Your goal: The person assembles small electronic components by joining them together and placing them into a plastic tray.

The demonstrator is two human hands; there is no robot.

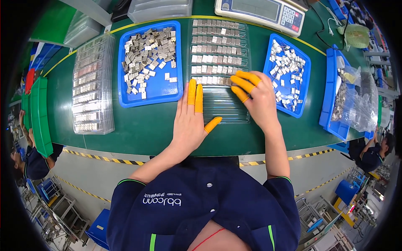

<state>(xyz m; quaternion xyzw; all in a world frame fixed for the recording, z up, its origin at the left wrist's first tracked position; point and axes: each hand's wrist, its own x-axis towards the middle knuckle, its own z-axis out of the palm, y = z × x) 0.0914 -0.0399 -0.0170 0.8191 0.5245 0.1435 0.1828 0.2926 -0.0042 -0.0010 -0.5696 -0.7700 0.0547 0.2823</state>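
Navy shirt (201,188) nearest, left hand (186,125) splayed at the tray (224,104) between blue bins (161,91), right hand (260,100) curled over it, grip unclear, and that tray looks light, bendy, best held by its rims.

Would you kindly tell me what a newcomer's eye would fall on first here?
Probably the yellow finger covers on the left hand and right hand, at the central clear tray. Next, perhaps, the blue tray of heaped metallic pieces to its left and the white keypad device beyond.
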